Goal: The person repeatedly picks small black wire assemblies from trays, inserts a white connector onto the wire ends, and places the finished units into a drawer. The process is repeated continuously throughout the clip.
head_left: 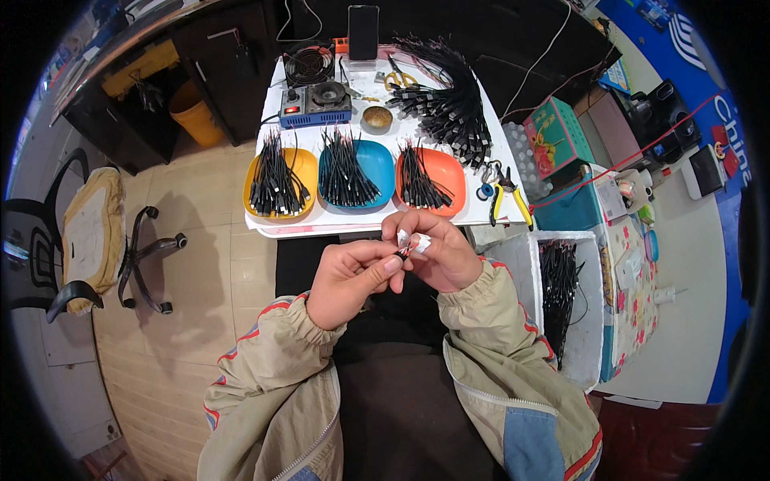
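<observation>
Just off the front edge of the table, my two hands meet in front of my body. My left hand (350, 276) is closed, with thumb and forefinger pinching the dark end of a thin cable (407, 249). Fine red and pale wires come out of it. Against those wires press the fingertips of my right hand (446, 255), also closed. White wrapping (420, 242), perhaps tape, shows at its fingertips. The rest of the cable is hidden by my fingers.
Black cables fill a yellow bowl (307, 163), a blue bowl (387, 157) and an orange bowl (457, 172). Behind stand a blue soldering pot (317, 115) and a large cable pile (449, 112). Yellow-handled pliers (514, 198) lie right, above a white foam box (525, 260).
</observation>
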Motion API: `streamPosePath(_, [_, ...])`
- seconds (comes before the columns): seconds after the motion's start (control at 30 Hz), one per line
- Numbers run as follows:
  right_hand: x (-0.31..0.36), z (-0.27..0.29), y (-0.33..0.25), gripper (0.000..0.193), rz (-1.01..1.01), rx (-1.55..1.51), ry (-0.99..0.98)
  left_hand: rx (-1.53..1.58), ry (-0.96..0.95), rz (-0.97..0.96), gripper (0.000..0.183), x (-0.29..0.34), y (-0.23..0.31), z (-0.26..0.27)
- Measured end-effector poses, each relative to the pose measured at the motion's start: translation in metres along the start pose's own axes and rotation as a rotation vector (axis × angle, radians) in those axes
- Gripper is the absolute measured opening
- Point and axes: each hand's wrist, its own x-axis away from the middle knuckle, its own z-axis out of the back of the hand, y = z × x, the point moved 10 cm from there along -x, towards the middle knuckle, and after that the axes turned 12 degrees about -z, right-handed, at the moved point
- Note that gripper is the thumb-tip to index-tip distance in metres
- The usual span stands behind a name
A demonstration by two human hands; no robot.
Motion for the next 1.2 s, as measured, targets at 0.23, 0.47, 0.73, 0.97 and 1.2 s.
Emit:
streamPosePath(0.23, [-0.006, -0.002, 0.01, 0.026, -0.116, -0.012, -0.021, -0.225, -0.031, -0.117, 0.018, -0.001, 0.01, 0.002])
streamPosePath(0.47, [-0.008, 0.01, 0.017, 0.034, 0.004, 0.007, 0.136, -0.03, 0.072, 0.026, 0.018, 0.0, -0.01, 0.015])
streamPosePath(0.73, [-0.01, 0.014, 0.023, 0.03, -0.022, -0.047, 0.069, 0.01, 0.048, 0.069, 0.017, -0.001, -0.014, 0.016])
streamPosePath(0.97, [-0.002, 0.015, 0.016, 0.03, 0.102, 0.197, 0.213, -0.053, 0.099, 0.116, 0.016, 0.005, -0.019, 0.022])
streamPosePath(1.2, [0.011, 0.008, -0.025, 0.016, 0.158, 0.799, 0.329, -0.17, 0.057, 0.088, 0.017, 0.005, -0.015, 0.023])
